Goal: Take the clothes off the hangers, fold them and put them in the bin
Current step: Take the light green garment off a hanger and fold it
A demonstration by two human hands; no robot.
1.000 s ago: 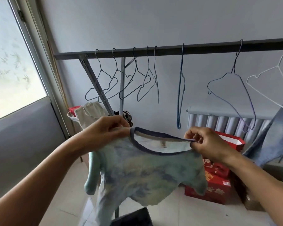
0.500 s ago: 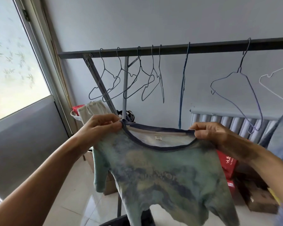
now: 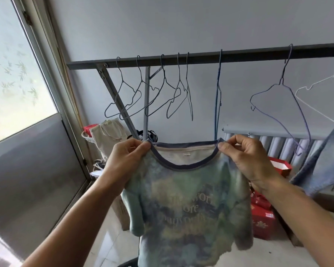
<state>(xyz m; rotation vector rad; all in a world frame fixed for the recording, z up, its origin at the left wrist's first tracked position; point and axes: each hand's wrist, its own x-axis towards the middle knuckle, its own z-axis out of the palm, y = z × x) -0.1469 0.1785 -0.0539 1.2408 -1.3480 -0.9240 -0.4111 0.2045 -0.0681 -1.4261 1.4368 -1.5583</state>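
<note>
Under the dark rail (image 3: pixel 201 58), in front of the person's chest, a small tie-dyed T-shirt (image 3: pixel 187 205) in washed greens and blues hangs free of any hanger, its front towards the camera. The left hand (image 3: pixel 126 158) pinches the navy-trimmed collar at one shoulder between thumb and forefinger. The right hand (image 3: pixel 248 158) pinches the matching spot on the other side. Both are clamped on the cloth, well apart and at about equal height. That grip seems chosen to let the fabric's own weight pull the body straight and the short sleeves fall outward, squaring the shirt for a first fold. My reading is that removal is done for this piece and folding is about to start.

Along the rail, bare wire hangers (image 3: pixel 143 99) are bunched to the left, which keeps them out of the way. A blue one seen edge-on, a purple one and a white one are spaced further right. A denim garment (image 3: pixel 324 160) hangs at the right edge, seemingly on the white hanger, so work remains. The bin is not plainly in view.

Pale lettering runs in about three lines across the chest. Only "ore" in the middle line reads with any confidence, and the rest is too blurred. A small neck label (image 3: pixel 186 154) is too tiny to read. The gold print on the red boxes (image 3: pixel 262 222) below the radiator (image 3: pixel 274 145) cannot be made out.
</note>
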